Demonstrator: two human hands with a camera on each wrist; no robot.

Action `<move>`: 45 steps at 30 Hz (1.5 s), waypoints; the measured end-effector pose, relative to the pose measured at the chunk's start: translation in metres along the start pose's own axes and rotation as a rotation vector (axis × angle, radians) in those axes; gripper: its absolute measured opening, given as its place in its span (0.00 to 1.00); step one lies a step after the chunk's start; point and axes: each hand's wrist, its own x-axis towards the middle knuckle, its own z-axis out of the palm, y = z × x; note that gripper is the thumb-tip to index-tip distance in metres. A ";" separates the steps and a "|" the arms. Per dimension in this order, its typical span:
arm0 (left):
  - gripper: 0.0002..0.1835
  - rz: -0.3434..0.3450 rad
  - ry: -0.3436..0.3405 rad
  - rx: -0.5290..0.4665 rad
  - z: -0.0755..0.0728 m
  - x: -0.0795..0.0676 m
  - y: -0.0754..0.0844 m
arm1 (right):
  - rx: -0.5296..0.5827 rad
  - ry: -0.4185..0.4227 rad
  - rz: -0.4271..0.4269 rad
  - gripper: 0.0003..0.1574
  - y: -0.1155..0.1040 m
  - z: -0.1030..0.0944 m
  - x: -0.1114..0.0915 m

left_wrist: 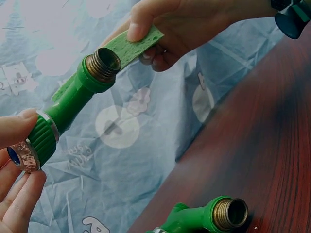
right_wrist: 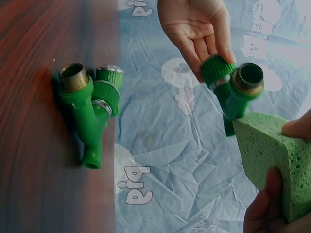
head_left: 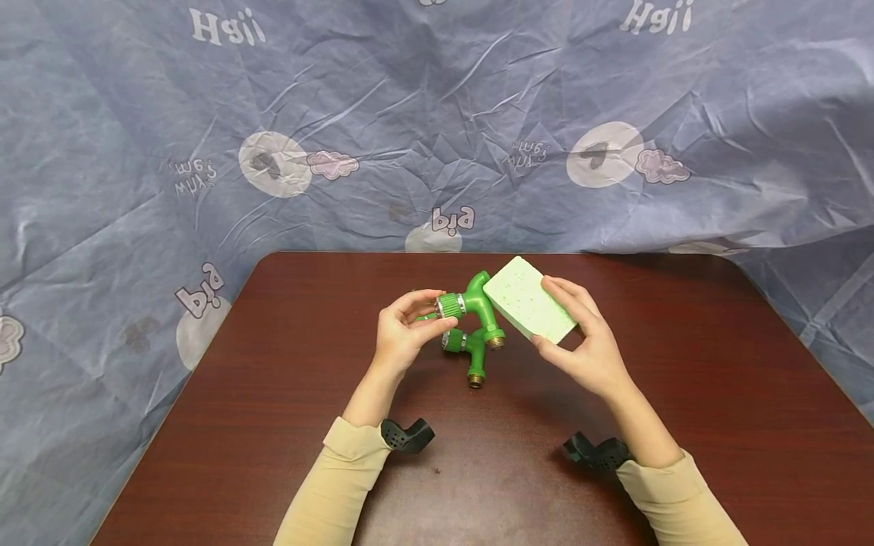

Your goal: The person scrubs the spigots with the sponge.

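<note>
My left hand (head_left: 401, 332) pinches the ribbed knob of a green tap (head_left: 480, 302) between thumb and fingers, holding it above the table. The tap's brass threaded end (left_wrist: 103, 65) faces the camera in the left wrist view. In my right hand (head_left: 592, 350) is a light green sponge (head_left: 529, 299), gripped by its edges with the thumb on one side. One end of the sponge meets the tap's curved spout. Under the held tap, a second green tap (head_left: 476, 356) with a brass threaded end lies on the table. Another bit of green shows behind my left fingers.
The dark red-brown wooden table (head_left: 273, 387) has rounded far corners. A wrinkled grey-blue printed cloth (head_left: 382, 152) hangs behind it and down the sides. Black wrist camera mounts (head_left: 407, 436) stick out inward from both cuffs.
</note>
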 end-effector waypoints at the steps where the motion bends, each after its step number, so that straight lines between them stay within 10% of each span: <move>1: 0.23 0.002 0.004 0.000 -0.001 0.000 0.000 | 0.005 -0.010 -0.002 0.43 0.000 -0.002 0.000; 11: 0.23 0.007 0.070 0.011 -0.007 0.003 0.000 | 0.053 -0.158 -0.063 0.42 0.004 -0.020 0.002; 32: 0.23 0.002 -0.076 0.078 0.007 -0.005 -0.001 | 0.090 -0.128 -0.048 0.47 0.031 -0.001 -0.004; 45: 0.25 0.049 -0.083 0.010 0.007 -0.004 -0.003 | 0.050 -0.087 -0.031 0.42 -0.004 0.003 -0.002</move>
